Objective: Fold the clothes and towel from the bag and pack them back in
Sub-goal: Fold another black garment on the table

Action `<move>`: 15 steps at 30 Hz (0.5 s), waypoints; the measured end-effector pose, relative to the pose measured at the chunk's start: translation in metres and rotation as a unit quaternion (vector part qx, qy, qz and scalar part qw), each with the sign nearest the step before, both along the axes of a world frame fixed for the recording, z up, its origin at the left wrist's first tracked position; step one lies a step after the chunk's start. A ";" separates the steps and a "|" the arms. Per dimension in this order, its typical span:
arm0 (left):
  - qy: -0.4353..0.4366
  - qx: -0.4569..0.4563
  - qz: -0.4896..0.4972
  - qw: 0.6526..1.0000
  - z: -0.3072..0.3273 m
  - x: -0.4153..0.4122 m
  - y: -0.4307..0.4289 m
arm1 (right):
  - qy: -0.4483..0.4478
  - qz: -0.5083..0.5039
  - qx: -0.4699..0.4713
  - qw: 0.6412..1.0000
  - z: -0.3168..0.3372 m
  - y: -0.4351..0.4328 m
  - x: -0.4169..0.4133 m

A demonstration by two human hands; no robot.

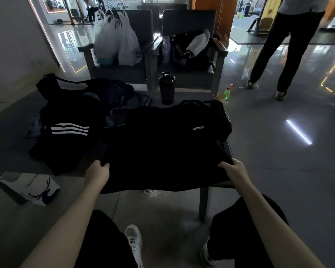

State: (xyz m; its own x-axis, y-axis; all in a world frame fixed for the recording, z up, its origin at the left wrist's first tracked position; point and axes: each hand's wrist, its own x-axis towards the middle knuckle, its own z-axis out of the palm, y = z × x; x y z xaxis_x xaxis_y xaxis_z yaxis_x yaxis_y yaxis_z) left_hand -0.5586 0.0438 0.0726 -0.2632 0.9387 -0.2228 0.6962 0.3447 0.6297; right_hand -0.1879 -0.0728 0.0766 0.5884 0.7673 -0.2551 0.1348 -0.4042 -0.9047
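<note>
Arms (pixel 66 219) bare up to the frame's edge; loose black trousers (pixel 103 246); pale grey-white lace-up sneakers (pixel 134 242)

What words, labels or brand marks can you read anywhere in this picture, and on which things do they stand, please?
"SPORTS": small white letters on the chest of the black shirt.
White plastic bags at the back: dark print, too blurred to read.
Paper bag at lower left: a dark drawing, no words that can be read.
Nothing else is legible.
</note>
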 end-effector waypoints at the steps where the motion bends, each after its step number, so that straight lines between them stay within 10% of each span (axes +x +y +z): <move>1: -0.005 0.003 -0.004 1.000 0.004 -0.001 -0.003 | 0.017 -0.006 0.011 1.000 0.004 -0.002 0.000; 15: -0.164 0.005 -0.044 0.986 0.076 -0.032 -0.034 | -0.025 -0.013 -0.015 0.999 0.057 -0.039 0.005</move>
